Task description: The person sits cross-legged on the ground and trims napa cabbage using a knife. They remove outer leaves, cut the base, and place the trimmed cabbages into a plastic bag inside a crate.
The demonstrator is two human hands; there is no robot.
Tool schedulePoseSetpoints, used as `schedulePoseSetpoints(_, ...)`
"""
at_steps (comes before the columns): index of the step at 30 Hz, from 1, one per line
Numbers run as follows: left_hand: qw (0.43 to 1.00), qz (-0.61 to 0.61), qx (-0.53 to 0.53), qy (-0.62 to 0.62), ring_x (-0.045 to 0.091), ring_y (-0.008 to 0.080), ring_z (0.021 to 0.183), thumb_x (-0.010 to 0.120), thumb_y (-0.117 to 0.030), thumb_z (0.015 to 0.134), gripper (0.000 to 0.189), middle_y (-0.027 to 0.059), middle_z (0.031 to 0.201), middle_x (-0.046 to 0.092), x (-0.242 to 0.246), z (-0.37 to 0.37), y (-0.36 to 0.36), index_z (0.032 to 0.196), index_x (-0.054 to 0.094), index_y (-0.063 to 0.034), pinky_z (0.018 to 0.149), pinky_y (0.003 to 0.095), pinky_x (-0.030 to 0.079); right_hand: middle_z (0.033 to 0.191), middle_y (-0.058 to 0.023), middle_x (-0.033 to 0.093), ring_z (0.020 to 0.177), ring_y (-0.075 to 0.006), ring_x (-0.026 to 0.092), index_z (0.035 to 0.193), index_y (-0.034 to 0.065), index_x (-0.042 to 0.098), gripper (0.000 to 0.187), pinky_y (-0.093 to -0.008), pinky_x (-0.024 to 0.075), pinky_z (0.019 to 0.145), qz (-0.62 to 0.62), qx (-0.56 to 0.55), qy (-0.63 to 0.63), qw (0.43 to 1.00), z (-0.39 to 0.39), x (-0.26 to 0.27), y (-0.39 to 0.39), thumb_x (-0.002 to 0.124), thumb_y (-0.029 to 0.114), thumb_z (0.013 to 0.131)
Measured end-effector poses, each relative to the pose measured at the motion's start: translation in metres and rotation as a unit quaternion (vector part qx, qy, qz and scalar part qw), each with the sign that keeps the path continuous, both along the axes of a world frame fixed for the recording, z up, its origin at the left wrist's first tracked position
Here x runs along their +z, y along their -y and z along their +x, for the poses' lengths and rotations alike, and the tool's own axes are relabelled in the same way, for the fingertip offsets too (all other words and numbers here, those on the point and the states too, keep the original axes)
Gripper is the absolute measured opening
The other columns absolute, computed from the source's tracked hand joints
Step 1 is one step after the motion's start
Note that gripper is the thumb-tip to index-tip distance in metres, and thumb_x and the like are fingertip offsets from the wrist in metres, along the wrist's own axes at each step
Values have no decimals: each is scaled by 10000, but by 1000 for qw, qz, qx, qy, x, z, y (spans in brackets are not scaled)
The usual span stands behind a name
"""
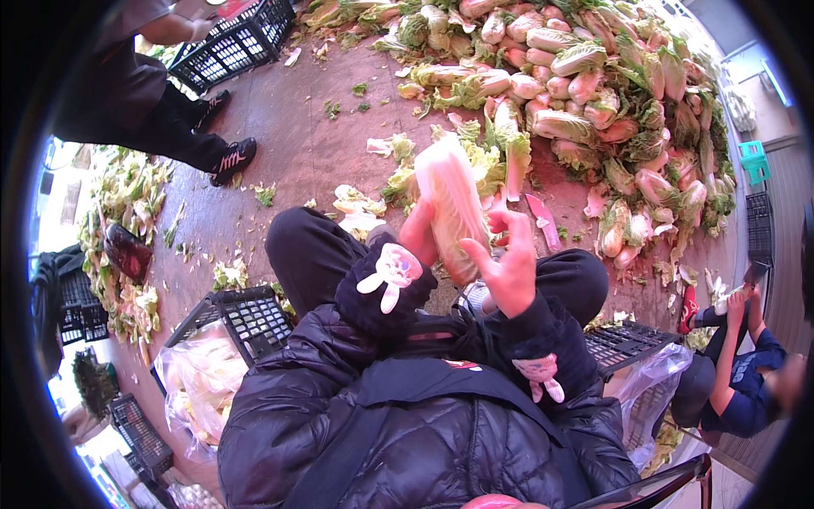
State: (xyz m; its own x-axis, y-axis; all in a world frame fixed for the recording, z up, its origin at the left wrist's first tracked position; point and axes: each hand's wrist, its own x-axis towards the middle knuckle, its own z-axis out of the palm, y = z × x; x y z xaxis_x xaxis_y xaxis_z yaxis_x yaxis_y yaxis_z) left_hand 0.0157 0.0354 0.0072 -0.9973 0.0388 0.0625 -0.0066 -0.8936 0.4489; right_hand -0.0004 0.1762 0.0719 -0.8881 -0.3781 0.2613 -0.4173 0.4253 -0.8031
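A napa cabbage (448,203) stands upright between my knees, its pale stem end up and away from me. My left hand (420,232) grips it from the left side, its fingers partly hidden behind the head. At its right side is my right hand (509,257), with thumb and fingers spread; the thumb lies close to the leaves, and whether it touches them I cannot tell. A pinkish cleaver-like blade (544,223) lies on the floor just right of my right hand. Loose outer leaves (489,162) lie beyond the cabbage.
A large pile of napa cabbages (572,76) spreads ahead and right. Black plastic crates (254,324) with bagged cabbage flank me on both sides. A person in dark trousers (184,121) stands at upper left by another crate (235,51). Another person (741,382) sits at right, holding a dark blade.
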Motion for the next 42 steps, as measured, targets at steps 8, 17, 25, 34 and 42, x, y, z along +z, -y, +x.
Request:
schedulePoseSetpoints(8,990,-136,13,28,480,271,1073,665,-445,683,814,157,1166,476,-19,5,3,1247,312,23,912,401,384,858,-98,502,774,-210,504,949,-3,444,539,-309,422,713,-14,25,174,984,-4,-9,7,763,255,599)
schedulePoseSetpoints(17,983,-179,32,26,483,239,1061,670,-397,699,766,132,1165,475,-25,4,2,1241,324,19,902,373,386,808,-54,509,732,-132,494,915,22,410,514,-263,419,679,-112,71,271,953,-17,-39,-1,761,249,615)
schedulePoseSetpoints(25,985,-164,36,40,454,193,1079,699,-285,702,734,92,1178,461,-18,9,-1,1261,307,-14,924,334,347,764,-43,526,697,-115,507,896,25,450,452,-264,426,646,-101,48,257,960,-13,-34,-7,748,242,635)
schedulePoseSetpoints(34,996,59,25,69,515,268,1008,499,-462,792,645,147,1148,489,-6,5,7,1259,333,-49,882,402,408,659,11,468,630,-61,438,750,26,506,174,-209,384,589,-117,151,342,920,-6,-22,-33,668,77,714)
schedulePoseSetpoints(42,994,67,-80,28,510,294,1015,384,-727,672,929,175,1238,409,8,16,17,1296,272,-48,802,403,471,1075,-172,485,966,-290,502,1150,-6,409,583,-346,423,799,61,142,-116,981,-46,17,-10,689,200,682)
